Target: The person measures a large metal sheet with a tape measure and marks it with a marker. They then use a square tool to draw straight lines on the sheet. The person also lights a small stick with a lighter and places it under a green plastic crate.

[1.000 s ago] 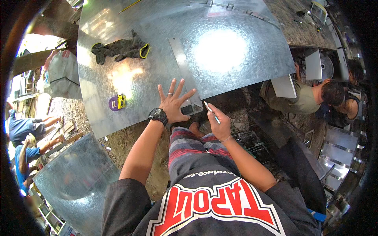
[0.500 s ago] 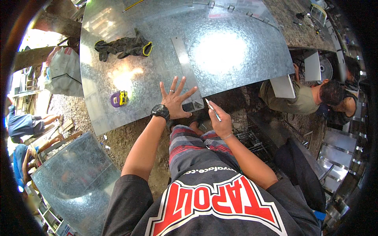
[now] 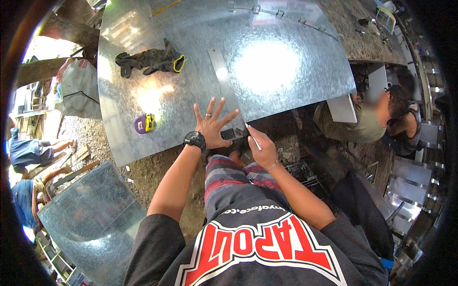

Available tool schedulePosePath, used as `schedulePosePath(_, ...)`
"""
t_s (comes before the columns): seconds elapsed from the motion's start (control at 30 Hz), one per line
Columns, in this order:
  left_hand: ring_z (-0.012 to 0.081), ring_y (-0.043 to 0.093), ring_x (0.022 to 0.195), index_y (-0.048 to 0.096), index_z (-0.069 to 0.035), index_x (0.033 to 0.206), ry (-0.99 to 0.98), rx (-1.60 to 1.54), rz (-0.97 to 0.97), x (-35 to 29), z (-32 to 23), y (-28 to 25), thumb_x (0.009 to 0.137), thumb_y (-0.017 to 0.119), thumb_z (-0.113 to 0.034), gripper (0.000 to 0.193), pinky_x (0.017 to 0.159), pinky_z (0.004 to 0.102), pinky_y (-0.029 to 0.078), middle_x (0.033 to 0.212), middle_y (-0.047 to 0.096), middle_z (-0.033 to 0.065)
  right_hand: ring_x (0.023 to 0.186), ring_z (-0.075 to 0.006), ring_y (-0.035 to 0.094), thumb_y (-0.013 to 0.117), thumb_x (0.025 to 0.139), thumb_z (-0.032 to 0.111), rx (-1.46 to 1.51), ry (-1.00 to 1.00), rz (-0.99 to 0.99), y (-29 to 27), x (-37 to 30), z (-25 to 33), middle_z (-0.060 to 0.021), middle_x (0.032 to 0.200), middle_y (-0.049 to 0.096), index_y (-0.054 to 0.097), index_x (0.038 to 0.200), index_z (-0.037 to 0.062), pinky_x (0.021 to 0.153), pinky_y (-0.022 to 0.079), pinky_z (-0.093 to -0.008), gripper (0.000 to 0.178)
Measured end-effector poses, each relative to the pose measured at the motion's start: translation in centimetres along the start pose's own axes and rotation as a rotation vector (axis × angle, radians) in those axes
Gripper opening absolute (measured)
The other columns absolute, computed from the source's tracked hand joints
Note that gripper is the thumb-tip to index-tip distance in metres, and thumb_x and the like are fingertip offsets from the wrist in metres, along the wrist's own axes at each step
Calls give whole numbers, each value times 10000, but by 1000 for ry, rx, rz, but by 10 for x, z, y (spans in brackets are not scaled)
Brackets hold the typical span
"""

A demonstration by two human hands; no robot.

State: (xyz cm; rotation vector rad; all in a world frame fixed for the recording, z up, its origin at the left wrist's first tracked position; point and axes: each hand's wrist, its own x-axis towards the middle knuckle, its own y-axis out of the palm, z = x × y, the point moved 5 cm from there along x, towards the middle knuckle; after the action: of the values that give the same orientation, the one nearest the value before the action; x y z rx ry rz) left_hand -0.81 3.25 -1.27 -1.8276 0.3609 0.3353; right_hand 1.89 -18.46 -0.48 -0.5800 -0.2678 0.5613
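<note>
Lays the left hand (image 3: 212, 127) wide open over the near edge of a large shiny metal sheet (image 3: 176, 109), with spread fingers fanned from eleven round to two o'clock, a ring (image 3: 208, 115) on one of them and a black watch (image 3: 194, 139) at the wrist. Counting from that hand, has the sheet reaching from nine o'clock past twelve to between two and three. Spreads partly over the near end of a flat metal strip (image 3: 223, 78) running away toward twelve on the sheet; cannot tell its full shape beneath the palm. Holds a white pen (image 3: 257, 143) in the right hand (image 3: 263, 150), at four o'clock, in a narrow writing grip, with the tip aimed at eleven and close to the strip's near corner; cannot tell if touching the metal. Wears a thin bracelet (image 3: 272, 165) on the right wrist. On the sheet, has a purple-and-yellow tape measure (image 3: 143, 124) at nine, a dark glove (image 3: 152, 61) with a yellow cuff rim between ten and eleven, and a slim yellow rod (image 3: 164, 8) farther out at eleven. Off the sheet, has a pale sack (image 3: 77, 90) between nine and ten, a second metal sheet (image 3: 95, 209) at eight, and a co-worker (image 3: 367, 119) in an olive shirt beside a white panel (image 3: 342, 108) at three.
</note>
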Motion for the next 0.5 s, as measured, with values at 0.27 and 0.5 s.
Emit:
schedulePosePath(0.27, 389, -37, 1644, 219, -509, 1661, 13, -7, -17, 1, 2, 1, 614, 850, -659, 1232, 1171, 839, -67, 1797, 18, 92, 1033, -296, 672, 658, 966, 156, -401, -169, 48, -5, 27, 27, -86, 1187, 770, 729, 1274, 61, 888, 463, -447, 331)
schedulePosePath(0.5, 383, -59, 1644, 232, -493, 1664, 1, 7, 30, 3, 4, 4, 624, 844, -669, 1219, 1165, 839, -87, 1799, -2, 86, 1058, -337, 671, 610, 984, 211, -456, -103, 119, 12, 131, 21, -101, 1056, 783, 745, 1213, 95, 908, 439, -506, 289)
